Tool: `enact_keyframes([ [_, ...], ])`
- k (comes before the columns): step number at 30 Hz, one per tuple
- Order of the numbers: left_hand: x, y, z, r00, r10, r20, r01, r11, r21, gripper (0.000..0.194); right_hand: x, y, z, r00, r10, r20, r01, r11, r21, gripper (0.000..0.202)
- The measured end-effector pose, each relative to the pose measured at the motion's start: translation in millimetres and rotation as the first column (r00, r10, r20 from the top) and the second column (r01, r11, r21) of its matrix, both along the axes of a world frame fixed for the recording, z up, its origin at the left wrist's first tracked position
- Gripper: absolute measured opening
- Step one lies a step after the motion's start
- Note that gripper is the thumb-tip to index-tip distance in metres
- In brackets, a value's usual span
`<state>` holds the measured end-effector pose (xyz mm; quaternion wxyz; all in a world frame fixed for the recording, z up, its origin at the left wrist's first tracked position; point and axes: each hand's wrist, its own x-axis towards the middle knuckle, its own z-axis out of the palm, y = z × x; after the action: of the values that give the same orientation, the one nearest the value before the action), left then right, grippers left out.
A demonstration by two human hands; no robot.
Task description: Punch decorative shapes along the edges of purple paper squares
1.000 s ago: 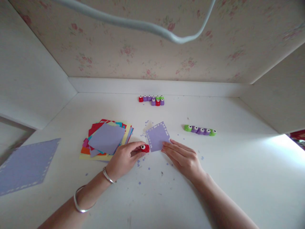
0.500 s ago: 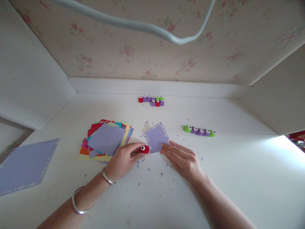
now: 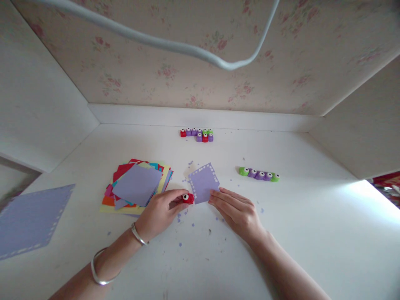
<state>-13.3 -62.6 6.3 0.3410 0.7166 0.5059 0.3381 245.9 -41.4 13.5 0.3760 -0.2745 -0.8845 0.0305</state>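
My left hand [image 3: 161,209] pinches a small red craft punch [image 3: 188,198] with a white button between thumb and fingertips. The punch sits against the lower left corner of a small purple sheet of paper [image 3: 203,183]. Rows of punched holes run along that sheet's left and upper edges and partly down its right side. At the sheet's lower right corner, my right hand [image 3: 236,212] grips the paper with its fingers held together; its thumb is hidden. Tiny purple cut-outs [image 3: 180,244] lie scattered on the white table around both hands.
Left of the small sheet lies a stack of coloured paper [image 3: 137,185]. A larger purple sheet with punched edges [image 3: 34,221] is at far left. A row of green and purple punches [image 3: 260,174] lies right; several more [image 3: 199,136] stand near the wall. A white cable [image 3: 187,51] hangs above.
The view has shifted slightly. Both hands, the red craft punch and the small purple sheet keep almost the same places relative to each other.
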Motion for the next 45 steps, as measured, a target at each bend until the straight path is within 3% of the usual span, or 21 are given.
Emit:
enact_keyframes([
  [35, -1.6, -0.4, -1.1, 0.998, -0.002, -0.068, 0.007, 0.997, 0.072, 0.028, -1.7, 2.6, -1.1, 1.000, 0.009, 0.028, -0.009, 1.000, 0.011, 0.028],
  [45, -2.8, -0.1, -3.2, 0.997, -0.001, -0.073, 0.004, 0.999, 0.037, 0.029, 1.3, 2.6, -6.4, 0.999, 0.029, 0.037, -0.028, 1.000, -0.005, 0.029],
])
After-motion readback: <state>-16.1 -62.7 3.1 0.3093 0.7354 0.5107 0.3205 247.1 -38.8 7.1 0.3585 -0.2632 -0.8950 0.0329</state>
